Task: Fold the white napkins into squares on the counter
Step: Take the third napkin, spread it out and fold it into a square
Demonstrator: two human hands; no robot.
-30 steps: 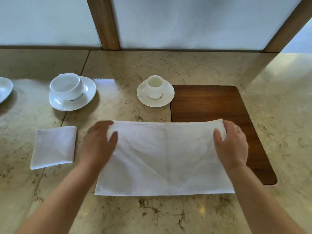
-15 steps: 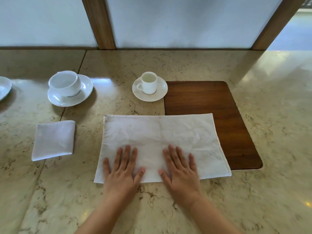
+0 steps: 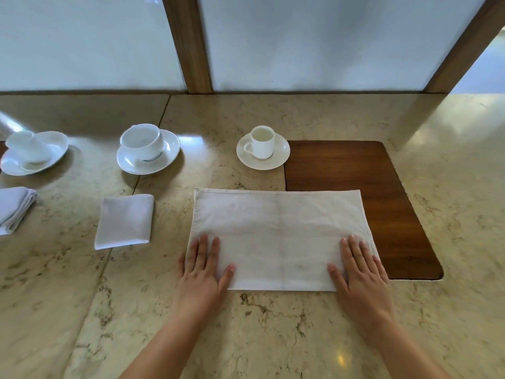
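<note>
Hands are laid flat, left hand (image 3: 203, 272) and right hand (image 3: 359, 272), fingers spread, nothing gripped, on the creased rectangular napkin (image 3: 278, 236) on the marble counter (image 3: 273, 324).

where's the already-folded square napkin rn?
Head view, left of centre: the folded square napkin lies flat on the counter, left of the half-folded napkin and in front of the large cup's saucer.

Bare left hand (image 3: 203, 272); bare right hand (image 3: 360, 272); forearms unsleeved.
</note>
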